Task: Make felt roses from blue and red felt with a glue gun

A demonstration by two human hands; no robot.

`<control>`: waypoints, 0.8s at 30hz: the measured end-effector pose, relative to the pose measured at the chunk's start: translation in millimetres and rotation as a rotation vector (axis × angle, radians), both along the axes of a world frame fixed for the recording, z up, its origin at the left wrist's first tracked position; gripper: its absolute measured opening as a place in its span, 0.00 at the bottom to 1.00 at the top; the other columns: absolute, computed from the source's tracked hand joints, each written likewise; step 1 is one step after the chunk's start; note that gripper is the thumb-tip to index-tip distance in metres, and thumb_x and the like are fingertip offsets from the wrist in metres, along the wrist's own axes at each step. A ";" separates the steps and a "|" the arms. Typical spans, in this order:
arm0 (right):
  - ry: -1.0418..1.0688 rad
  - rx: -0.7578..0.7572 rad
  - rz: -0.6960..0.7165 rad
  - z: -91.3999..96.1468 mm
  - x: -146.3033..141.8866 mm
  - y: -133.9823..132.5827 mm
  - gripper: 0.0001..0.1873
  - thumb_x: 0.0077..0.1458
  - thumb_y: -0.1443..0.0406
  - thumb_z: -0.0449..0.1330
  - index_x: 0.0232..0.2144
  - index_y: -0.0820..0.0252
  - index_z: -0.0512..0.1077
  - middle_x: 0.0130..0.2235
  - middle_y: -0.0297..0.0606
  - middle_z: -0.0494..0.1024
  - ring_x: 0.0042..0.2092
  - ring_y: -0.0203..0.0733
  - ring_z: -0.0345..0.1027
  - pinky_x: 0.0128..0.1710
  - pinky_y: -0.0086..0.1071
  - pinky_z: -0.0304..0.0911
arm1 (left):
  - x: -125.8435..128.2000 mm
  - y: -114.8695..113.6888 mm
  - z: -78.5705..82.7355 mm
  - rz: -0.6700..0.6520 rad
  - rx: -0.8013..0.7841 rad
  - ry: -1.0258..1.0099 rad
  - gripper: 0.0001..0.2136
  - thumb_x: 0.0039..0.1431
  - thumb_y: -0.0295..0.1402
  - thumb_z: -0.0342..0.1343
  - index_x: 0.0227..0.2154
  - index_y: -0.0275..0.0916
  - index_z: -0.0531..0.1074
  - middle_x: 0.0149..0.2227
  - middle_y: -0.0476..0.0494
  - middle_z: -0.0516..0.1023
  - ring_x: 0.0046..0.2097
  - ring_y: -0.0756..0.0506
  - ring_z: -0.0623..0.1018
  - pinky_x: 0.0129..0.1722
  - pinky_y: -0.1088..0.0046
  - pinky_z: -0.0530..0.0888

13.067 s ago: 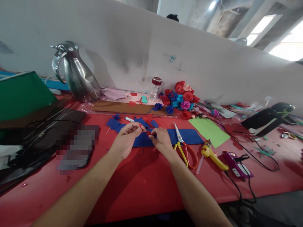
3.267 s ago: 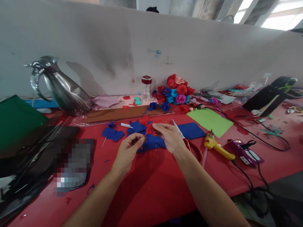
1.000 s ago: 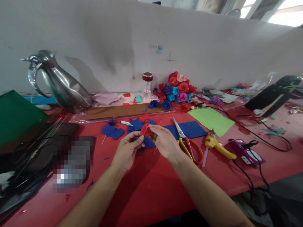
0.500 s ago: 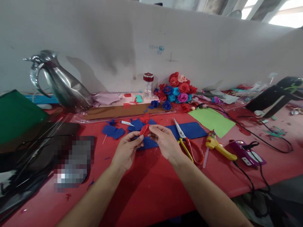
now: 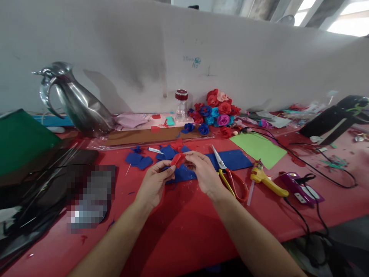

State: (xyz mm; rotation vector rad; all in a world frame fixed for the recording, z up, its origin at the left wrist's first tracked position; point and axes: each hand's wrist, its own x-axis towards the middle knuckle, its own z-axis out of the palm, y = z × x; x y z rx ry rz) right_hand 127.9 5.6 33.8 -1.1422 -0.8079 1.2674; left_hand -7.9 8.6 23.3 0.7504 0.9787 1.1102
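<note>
Between both hands, above the table, is a small red petal-like piece (image 5: 177, 159), of paper or felt. My left hand (image 5: 155, 180) pinches its left side between thumb and fingers. My right hand (image 5: 203, 172) has its fingertips closed at the piece's right edge; exactly what they grip there is too small to tell. Blue cut pieces (image 5: 138, 160) lie beyond my left hand, and more blue material (image 5: 184, 174) shows beneath the fingers. To the right of my right hand lie scissors (image 5: 226, 169) with red and yellow handles, their blades partly over a blue sheet (image 5: 236, 159).
A yellow glue gun (image 5: 268, 181) and a purple power strip (image 5: 301, 188) with cables lie at right. Finished flowers (image 5: 220, 107), a lidded glass jar (image 5: 181, 105) and a metal jug (image 5: 77, 100) stand along the wall. A green sheet (image 5: 259, 148) lies right of centre.
My right hand has shifted slightly right, drawing its fingertips to the edge of the red piece. The left hand keeps its pinch almost in place.
</note>
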 end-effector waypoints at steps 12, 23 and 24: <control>-0.155 0.141 0.125 2.8 -0.6 -3.9 0.04 0.42 0.63 0.60 0.22 0.57 0.74 0.25 0.31 0.75 0.31 0.36 0.64 0.36 0.31 0.59 | -0.1 -1.1 2.0 -0.049 0.041 0.070 0.12 0.33 0.34 0.68 0.23 0.37 0.73 0.21 0.54 0.69 0.23 0.55 0.65 0.24 0.77 0.62; -0.213 0.153 0.082 -3.7 1.4 -1.1 0.04 0.43 0.62 0.62 0.23 0.57 0.74 0.25 0.32 0.76 0.29 0.36 0.65 0.35 0.32 0.60 | -0.9 -1.7 0.6 -0.072 0.066 0.050 0.11 0.35 0.33 0.68 0.24 0.37 0.74 0.23 0.53 0.70 0.23 0.55 0.65 0.25 0.77 0.62; -0.218 0.157 0.077 -3.7 1.6 -1.0 0.04 0.43 0.63 0.62 0.23 0.57 0.74 0.25 0.32 0.76 0.29 0.36 0.65 0.34 0.32 0.60 | -0.7 -1.9 0.8 -0.074 0.063 0.045 0.11 0.35 0.34 0.68 0.24 0.37 0.74 0.23 0.53 0.70 0.23 0.55 0.65 0.24 0.77 0.62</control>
